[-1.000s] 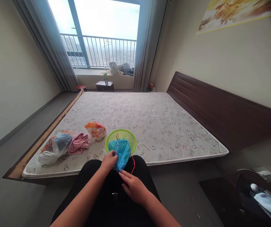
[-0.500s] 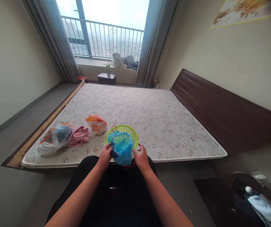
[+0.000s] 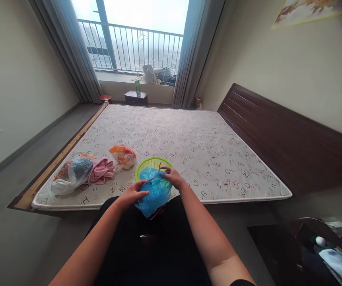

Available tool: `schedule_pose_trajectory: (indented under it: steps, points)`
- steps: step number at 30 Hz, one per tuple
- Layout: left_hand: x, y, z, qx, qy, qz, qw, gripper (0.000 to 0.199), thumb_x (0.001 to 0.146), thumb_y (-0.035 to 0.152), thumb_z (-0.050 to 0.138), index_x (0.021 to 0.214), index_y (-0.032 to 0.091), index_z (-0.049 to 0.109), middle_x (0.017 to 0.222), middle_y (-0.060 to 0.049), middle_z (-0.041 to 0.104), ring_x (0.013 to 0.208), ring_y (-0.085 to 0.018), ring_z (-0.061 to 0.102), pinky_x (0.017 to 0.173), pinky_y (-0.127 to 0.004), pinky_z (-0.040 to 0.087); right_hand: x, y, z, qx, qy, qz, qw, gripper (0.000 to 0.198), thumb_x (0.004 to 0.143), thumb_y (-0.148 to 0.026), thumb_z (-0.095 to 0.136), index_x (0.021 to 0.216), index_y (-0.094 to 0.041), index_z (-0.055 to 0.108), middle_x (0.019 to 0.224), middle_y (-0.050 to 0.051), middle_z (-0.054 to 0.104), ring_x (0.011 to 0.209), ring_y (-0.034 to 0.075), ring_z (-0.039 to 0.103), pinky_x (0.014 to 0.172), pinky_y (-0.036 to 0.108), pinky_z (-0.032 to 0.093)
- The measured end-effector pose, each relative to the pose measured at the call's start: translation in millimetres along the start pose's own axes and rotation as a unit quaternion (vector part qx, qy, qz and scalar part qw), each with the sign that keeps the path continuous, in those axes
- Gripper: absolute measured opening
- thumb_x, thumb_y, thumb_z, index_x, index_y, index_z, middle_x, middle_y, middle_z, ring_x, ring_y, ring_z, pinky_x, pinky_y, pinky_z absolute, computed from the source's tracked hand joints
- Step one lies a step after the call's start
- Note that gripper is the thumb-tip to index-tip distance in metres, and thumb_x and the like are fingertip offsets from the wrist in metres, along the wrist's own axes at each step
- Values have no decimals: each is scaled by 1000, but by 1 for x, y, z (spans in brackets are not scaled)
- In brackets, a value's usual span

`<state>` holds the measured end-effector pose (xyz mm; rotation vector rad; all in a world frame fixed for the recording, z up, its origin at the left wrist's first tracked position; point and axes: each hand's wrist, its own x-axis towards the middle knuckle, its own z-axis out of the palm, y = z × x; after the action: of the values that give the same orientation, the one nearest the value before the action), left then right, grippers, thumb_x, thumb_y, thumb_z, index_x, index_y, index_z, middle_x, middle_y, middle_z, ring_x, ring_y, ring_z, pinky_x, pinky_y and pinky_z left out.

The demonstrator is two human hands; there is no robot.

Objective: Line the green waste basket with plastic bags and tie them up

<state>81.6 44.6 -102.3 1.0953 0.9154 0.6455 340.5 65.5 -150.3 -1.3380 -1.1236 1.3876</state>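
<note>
A thin blue plastic bag (image 3: 153,196) with a red drawstring hangs over the near side of a lime-green basket (image 3: 142,163) at the mattress's front edge. My left hand (image 3: 131,193) grips the bag's left rim, fingers closed on the film. At the upper right of the bag, my right hand (image 3: 172,175) pinches its edge near the red drawstring. The bag covers most of the basket's inside, so whatever lies in there is hidden.
Left of the basket on the mattress (image 3: 189,135) lie an orange-and-white plastic bag (image 3: 123,157), a crumpled pink cloth (image 3: 102,171) and a clear bag (image 3: 74,174) with something grey-blue inside. A dark headboard (image 3: 278,115) rises on the right.
My right hand has moved up and inward from the bag's lower right side to its upper edge. The bag's rim is drawn flatter, and the red drawstring has shifted right.
</note>
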Motion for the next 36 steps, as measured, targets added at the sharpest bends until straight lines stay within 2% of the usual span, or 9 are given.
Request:
schedule_pose_trajectory:
  steps: [4,10,14,17,20,24,27,30,36]
  points:
    - [0,20,-19,57,47,13,997,55,56,26,88,109,16,78,94,-6,75,73,-17,64,63,-24,51,-7,-4,-15,2,5,-1,1000,40,71,-47,80,93,-16,65,90,5,69,83,18,63,77,30,52]
    - [-4,46,-24,167,-9,-4,986,46,66,29,76,110,14,79,88,-4,72,64,-11,54,56,-21,40,-17,-17,-15,35,55,-102,993,64,76,-49,77,129,-28,48,144,10,55,117,22,61,96,37,52]
    - [-1,54,-11,233,-75,14,969,44,73,30,71,114,16,79,89,-4,71,68,-13,53,60,-23,41,-16,-35,9,-161,30,-136,977,75,66,-36,84,134,-29,53,127,7,63,110,23,60,98,40,48]
    - [7,51,-11,294,-90,53,950,61,78,28,67,139,20,66,83,0,66,69,-13,52,63,-23,41,-11,-46,20,-255,93,-202,941,34,69,-26,73,102,-24,68,105,4,68,100,23,59,94,37,45]
    - [15,40,-25,390,2,91,916,86,76,21,70,158,26,43,83,2,63,73,-15,56,71,-25,43,-8,-48,11,-195,195,-179,944,3,75,-24,58,72,-22,60,77,0,62,79,18,54,77,31,43]
    - [25,24,-61,471,203,93,854,77,73,5,64,147,23,57,84,-3,66,80,-22,63,79,-30,46,-5,-33,-15,35,290,-84,953,15,78,-30,59,67,-23,51,61,-6,51,63,14,44,60,26,35]
    - [32,11,-85,380,350,88,851,53,73,4,62,122,19,72,81,-5,67,84,-26,66,84,-33,50,-3,-10,-24,113,282,-45,952,15,77,-31,60,70,-23,49,57,-7,49,56,12,43,54,24,36]
    - [41,0,-92,130,417,34,899,32,77,6,58,103,18,72,83,-5,71,82,-23,69,82,-34,55,-1,15,-26,188,268,-7,945,13,74,-30,60,75,-24,49,59,-6,55,56,13,52,56,24,46]
    - [59,-26,-75,-304,277,-66,909,16,87,11,51,93,15,66,76,-4,72,63,-15,69,64,-28,61,-10,60,-35,273,251,59,927,17,72,-32,68,79,-24,55,68,0,67,68,19,68,67,32,60]
